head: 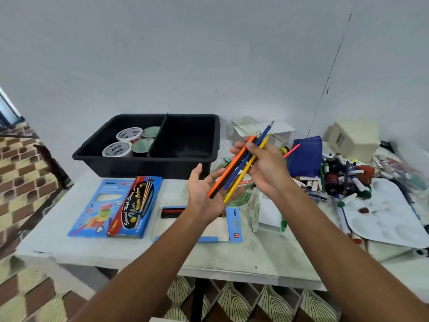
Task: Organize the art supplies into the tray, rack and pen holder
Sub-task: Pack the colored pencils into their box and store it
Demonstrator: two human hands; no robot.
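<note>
Pencils point(239, 166) slant in a bundle above the worktop's point(255, 252) middle, tips toward its far right corner, pinched high by the right hand point(262, 166), blunt ends resting on the spread left hand point(206, 194), tray point(185, 166) behind.

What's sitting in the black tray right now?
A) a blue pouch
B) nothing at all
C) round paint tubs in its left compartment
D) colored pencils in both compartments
C: round tubs sit in the left compartment of the black tray; its right compartment looks bare.
</note>
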